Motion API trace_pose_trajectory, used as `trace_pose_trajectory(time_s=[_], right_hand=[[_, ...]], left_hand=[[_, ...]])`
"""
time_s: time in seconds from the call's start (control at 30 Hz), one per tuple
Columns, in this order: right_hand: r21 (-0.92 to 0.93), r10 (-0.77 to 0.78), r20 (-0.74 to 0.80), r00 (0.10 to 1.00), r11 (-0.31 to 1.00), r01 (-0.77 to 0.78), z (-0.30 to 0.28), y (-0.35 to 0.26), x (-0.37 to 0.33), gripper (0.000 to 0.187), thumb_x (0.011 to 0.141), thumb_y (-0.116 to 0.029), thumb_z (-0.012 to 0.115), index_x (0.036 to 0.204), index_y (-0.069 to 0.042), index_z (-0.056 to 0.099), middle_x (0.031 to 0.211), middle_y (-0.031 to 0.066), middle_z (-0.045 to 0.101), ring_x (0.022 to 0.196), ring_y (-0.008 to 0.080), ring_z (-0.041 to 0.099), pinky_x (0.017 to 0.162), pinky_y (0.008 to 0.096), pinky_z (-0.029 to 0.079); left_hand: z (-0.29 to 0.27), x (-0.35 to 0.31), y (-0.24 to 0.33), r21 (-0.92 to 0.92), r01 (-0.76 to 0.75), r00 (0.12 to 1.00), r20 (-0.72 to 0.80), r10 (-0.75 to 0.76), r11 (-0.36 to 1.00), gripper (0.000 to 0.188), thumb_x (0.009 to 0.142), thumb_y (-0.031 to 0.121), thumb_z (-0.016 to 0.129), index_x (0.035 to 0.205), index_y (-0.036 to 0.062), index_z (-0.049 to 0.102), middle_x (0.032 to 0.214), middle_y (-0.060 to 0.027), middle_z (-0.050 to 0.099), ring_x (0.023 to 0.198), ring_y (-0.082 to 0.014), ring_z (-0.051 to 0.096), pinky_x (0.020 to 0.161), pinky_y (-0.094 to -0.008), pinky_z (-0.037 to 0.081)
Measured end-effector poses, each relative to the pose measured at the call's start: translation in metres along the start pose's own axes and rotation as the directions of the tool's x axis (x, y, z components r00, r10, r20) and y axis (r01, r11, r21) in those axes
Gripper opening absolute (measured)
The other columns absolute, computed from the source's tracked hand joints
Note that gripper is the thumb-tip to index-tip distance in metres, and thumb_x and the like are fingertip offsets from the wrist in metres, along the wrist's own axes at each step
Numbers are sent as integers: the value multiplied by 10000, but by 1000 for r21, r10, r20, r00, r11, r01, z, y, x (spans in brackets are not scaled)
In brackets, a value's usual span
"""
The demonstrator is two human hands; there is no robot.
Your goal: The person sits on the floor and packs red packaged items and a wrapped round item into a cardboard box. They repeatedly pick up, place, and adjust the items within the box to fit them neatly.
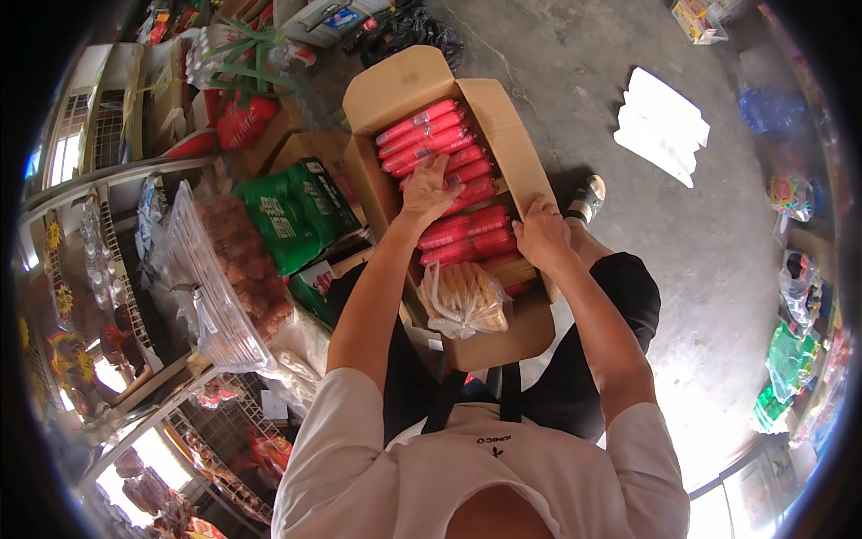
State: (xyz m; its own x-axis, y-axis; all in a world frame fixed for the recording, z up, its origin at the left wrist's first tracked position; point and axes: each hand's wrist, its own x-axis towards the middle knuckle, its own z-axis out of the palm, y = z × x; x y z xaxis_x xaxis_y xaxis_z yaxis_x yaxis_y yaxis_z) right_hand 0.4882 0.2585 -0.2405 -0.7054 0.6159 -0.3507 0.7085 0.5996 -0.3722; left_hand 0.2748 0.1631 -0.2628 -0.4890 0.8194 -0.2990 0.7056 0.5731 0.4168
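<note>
Nearest the camera, at the lower centre of the frame, is the person's white shirt (pixel 386 481). Above it, at the centre, stands an open cardboard box (pixel 509 135), flaps spread; its long axis runs from upper left to lower right, steeper than a diagonal. Inside lie red packets (pixel 462 235), their long axes set across the box, right ends pointing slightly upward in the frame. The left hand (pixel 426 190) lies on the packets, thumb apart from the fingers; whether it grips one cannot be told. The right hand (pixel 545 235) is bent over the box's right side, beside the packet ends; how firmly it is closed cannot be determined. A clear bag of tan sticks (pixel 464 304) rests at the box's lower end. Left of centre: a green package (pixel 283 220). Upper right: a white sheet (pixel 663 126) on the concrete floor (pixel 557 99).
</note>
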Motion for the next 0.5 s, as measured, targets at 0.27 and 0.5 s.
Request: trace_pose_trajectory(time_s=[0.27,0.5], right_hand=[[-28,13,-77,997,1000,-15,2,-2,-3,553,804,-260,602,1088,159,379,940,303,541,848,398,590,728,412,508],[-33,23,-79,997,999,-26,5,-4,2,485,812,-249,585,1030,149,414,894,289,557,831,388,594,728,411,506]], left_hand=[[0,-14,21,138,-38,999,-14,40,990,768,644,329,752,1300,113,415,1211,-112,472,1140,-301,441,992,-471,324],[3,-14,5,50,-96,995,30,95,994,634,691,253,718,1257,128,463,1198,-113,484,1121,-312,458,970,-423,369]])
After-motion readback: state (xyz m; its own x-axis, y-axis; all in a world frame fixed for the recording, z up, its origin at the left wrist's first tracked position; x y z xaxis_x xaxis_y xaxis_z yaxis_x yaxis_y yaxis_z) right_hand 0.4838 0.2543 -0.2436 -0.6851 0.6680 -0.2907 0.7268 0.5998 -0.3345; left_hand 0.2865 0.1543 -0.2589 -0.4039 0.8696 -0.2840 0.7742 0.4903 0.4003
